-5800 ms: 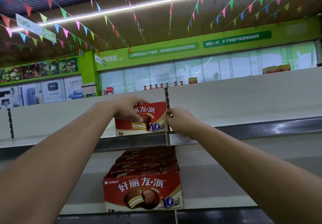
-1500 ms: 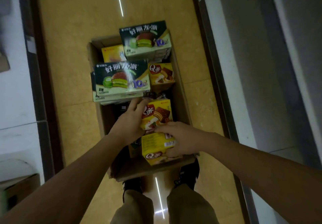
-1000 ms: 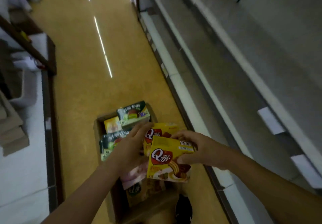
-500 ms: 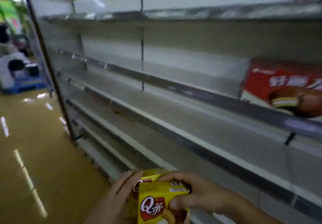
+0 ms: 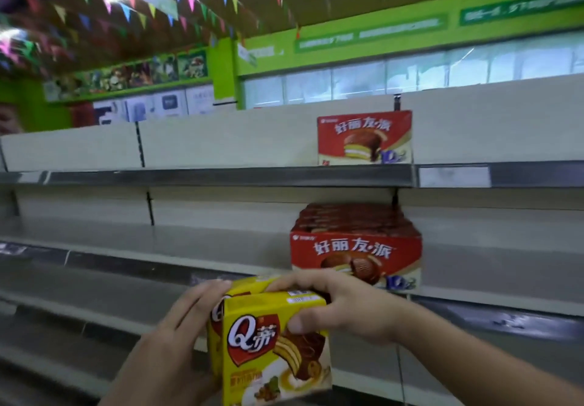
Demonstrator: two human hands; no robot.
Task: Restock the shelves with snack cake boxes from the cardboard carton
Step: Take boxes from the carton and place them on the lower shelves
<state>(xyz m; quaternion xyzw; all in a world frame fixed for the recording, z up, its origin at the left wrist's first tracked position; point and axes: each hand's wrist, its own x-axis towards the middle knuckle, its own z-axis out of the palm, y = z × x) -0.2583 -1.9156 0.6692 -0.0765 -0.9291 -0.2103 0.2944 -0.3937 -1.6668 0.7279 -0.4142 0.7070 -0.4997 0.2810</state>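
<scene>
Two yellow snack cake boxes (image 5: pixel 268 352) are held together, one behind the other, low in front of the shelves. My right hand (image 5: pixel 344 304) grips them from the top right, thumb on the front face. My left hand (image 5: pixel 170 342) holds their left side with fingers spread along it. A red snack cake box (image 5: pixel 365 137) stands on the top shelf (image 5: pixel 221 176). A row of red boxes (image 5: pixel 357 250) stands on the shelf (image 5: pixel 189 247) below. The carton is out of view.
Long grey shelves run left and right of the red boxes, with more shelf levels (image 5: pixel 79 307) lower down. A white price label (image 5: pixel 453 176) sits on the top shelf rail. Green store walls and coloured bunting fill the background.
My view has swung up from the carton on the floor to the shelves. Both hands lifted the yellow boxes out of the carton and raised them in front of the shelves.
</scene>
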